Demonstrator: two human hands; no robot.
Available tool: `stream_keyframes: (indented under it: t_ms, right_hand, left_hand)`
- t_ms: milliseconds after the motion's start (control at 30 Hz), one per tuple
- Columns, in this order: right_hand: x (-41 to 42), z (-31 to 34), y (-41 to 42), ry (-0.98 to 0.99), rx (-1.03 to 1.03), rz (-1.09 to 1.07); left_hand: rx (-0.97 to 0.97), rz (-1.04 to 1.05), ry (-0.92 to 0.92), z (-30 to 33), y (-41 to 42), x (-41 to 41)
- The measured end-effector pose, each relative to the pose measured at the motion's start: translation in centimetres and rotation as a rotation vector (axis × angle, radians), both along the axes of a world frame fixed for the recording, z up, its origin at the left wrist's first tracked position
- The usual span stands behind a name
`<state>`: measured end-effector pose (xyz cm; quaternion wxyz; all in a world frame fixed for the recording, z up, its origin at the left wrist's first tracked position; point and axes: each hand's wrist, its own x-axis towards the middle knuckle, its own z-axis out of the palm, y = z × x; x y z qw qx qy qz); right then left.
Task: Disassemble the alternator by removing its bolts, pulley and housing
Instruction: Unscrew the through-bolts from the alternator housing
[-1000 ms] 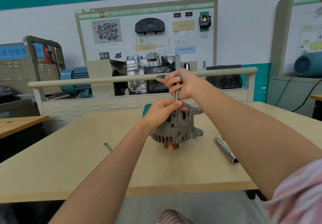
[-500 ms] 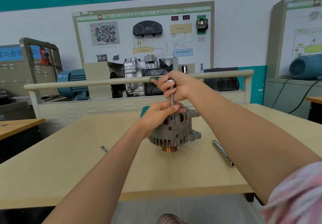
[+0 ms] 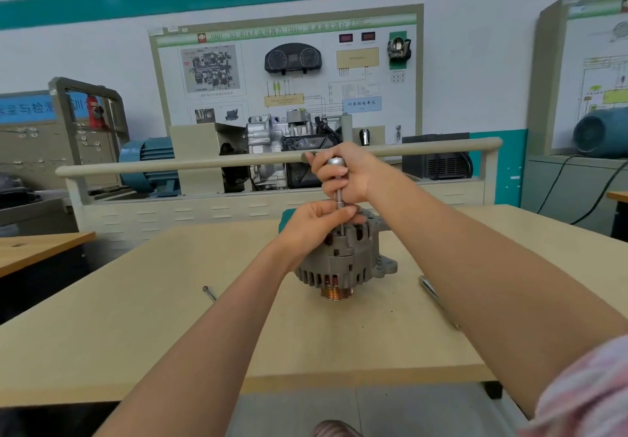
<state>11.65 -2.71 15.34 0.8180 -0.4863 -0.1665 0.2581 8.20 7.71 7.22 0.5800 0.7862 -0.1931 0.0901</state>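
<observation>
Right hand (image 3: pixel 346 173) regripped on the upright driver (image 3: pixel 339 195), handle top newly bare.

I count one alternator (image 3: pixel 343 260), one driver (image 3: pixel 338 192), one ratchet handle (image 3: pixel 438 297), one loose bolt (image 3: pixel 209 293), two hands.

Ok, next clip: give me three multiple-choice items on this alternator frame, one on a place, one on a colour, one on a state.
1. Where does the loose bolt lie on the table?
A. left of the alternator
B. on top of it
C. on the floor

2. What colour is the pulley?
A. blue
B. copper
C. white

3. What does the right hand do?
A. rests flat
B. hangs idle
C. grips the tool

Key: 1 A, it lies left of the alternator; 2 B, coppery grooves; 3 C, fingers wrap the upright tool while the left hand steadies its shaft.
</observation>
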Motion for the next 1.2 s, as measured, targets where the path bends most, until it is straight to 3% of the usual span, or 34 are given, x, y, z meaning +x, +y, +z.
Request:
stream_keyframes:
  t_ms: [67, 167, 200, 267, 333, 433, 500, 667, 733, 800, 867, 933, 1000, 1133, 1200]
  right_hand:
    - [-0.3, -0.2, 0.8, 0.012, 0.024, -0.141]
    - [-1.0, -0.9, 2.9, -0.098, 0.140, -0.758]
    - [-1.0, -0.9, 3.3, -0.117, 0.170, -0.872]
    - [-0.9, -0.7, 2.7, -0.092, 0.069, -0.719]
    - [-0.7, -0.4, 1.2, -0.046, -0.024, -0.277]
    - [-0.2, -0.5, -0.3, -0.002, 0.108, 0.001]
    - [-0.3, -0.7, -0.1, 0.064, 0.196, -0.071]
    - [-1.0, -1.3, 2.6, -0.085, 0.222, -0.837]
    - [-1.1, -1.0, 2.8, -0.110, 0.120, -0.768]
    - [-1.3, -0.4, 1.9, -0.078, -0.018, -0.415]
    - [-0.7, -0.1, 0.6, -0.024, -0.001, -0.133]
    - [-0.6, -0.2, 0.1, 0.009, 0.047, -0.050]
    - [-0.9, -0.4, 0.6, 0.015, 0.059, -0.183]
    - [-1.9, -1.2, 3.3, -0.145, 0.186, -0.852]
    - [-1.7, -1.1, 3.3, -0.106, 0.194, -0.844]
  left_hand:
    - [-0.001, 0.027, -0.029, -0.1, -0.1, 0.0]
    - [0.014, 0.102, -0.068, -0.3, -0.3, -0.1]
    - [0.019, 0.122, -0.066, -0.3, -0.3, 0.0]
    - [0.008, 0.075, -0.056, -0.3, -0.3, 0.0]
    - [-0.013, 0.014, -0.037, -0.3, -0.3, 0.0]
    - [-0.014, 0.007, -0.025, -0.2, 0.0, 0.2]
    - [-0.025, 0.013, -0.036, -0.4, -0.1, 0.2]
    - [-0.048, 0.090, -0.105, -0.6, -0.6, 0.2]
    - [-0.058, 0.092, -0.084, -0.6, -0.5, 0.0]
    - [-0.069, 0.067, -0.050, -0.5, -0.3, 0.1]
    - [-0.062, 0.057, -0.035, -0.5, -0.2, 0.3]
    - [-0.065, 0.058, -0.043, -0.6, -0.2, 0.4]
    - [-0.077, 0.059, -0.058, -0.7, -0.3, 0.3]
    - [-0.058, 0.165, -0.096, -0.9, -0.5, 0.2]
    - [-0.047, 0.165, -0.100, -0.9, -0.5, 0.1]
